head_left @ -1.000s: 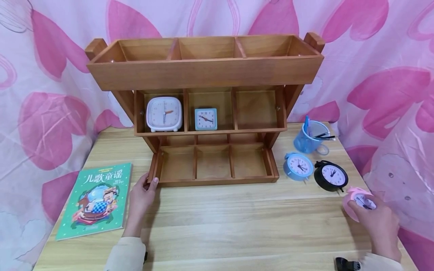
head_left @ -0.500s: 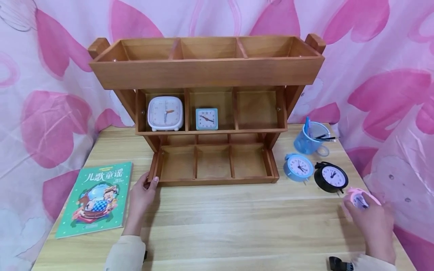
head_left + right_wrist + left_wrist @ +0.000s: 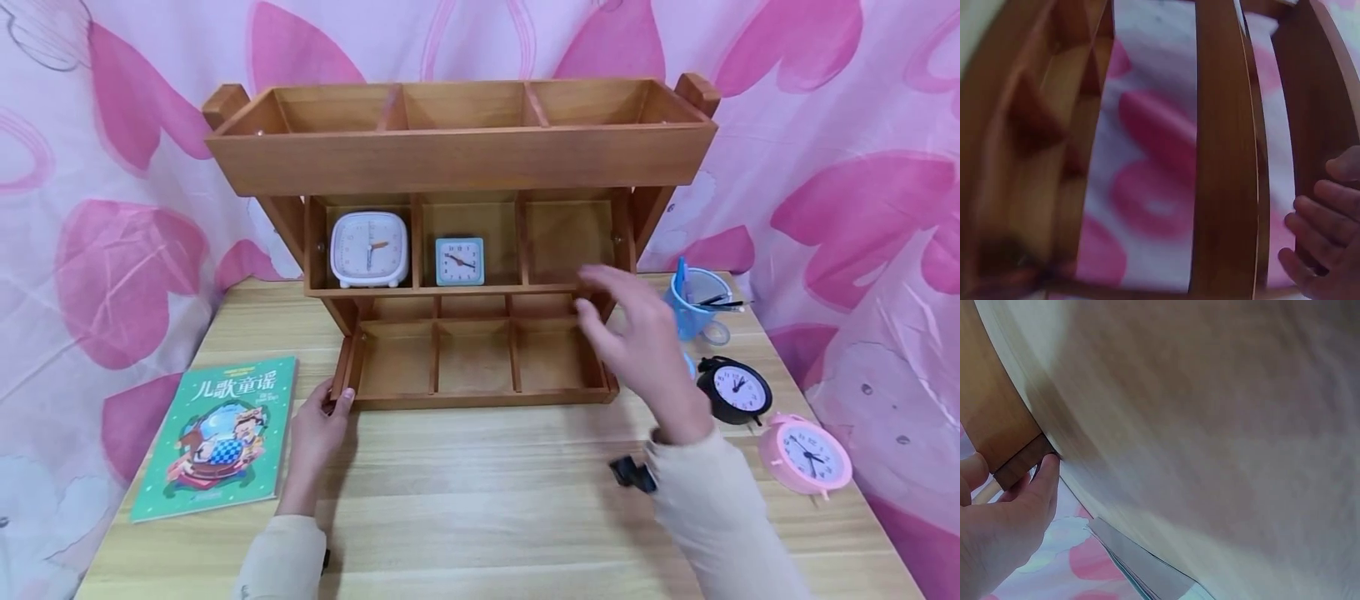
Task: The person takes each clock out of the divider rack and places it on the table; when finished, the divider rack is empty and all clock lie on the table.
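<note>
A three-tier wooden shelf (image 3: 461, 162) with divided compartments stands at the back of the table. My left hand (image 3: 318, 429) grips its bottom left corner; the left wrist view has thumb and fingers around the dark wooden end (image 3: 1025, 461). Slightly blurred, my right hand (image 3: 641, 333) hangs in front of the shelf's right side, fingers extended and holding nothing. In the middle tier sit a white alarm clock (image 3: 369, 248) on the left and a small light-blue square clock (image 3: 460, 262) in the centre. A pink alarm clock (image 3: 806, 457) stands on the right, beside the right forearm.
Behind the pink clock is a black alarm clock (image 3: 738, 390). A blue alarm clock (image 3: 691, 365) is mostly hidden by my right hand. A blue pen cup (image 3: 686, 321) stands at the back right. A green book (image 3: 217, 442) lies left of my left arm. Patterned pink curtains surround the table.
My right hand has let go of the pink alarm clock and moved left and up to the shelf's right side. The pink clock stays on the table. My left hand keeps its grip.
</note>
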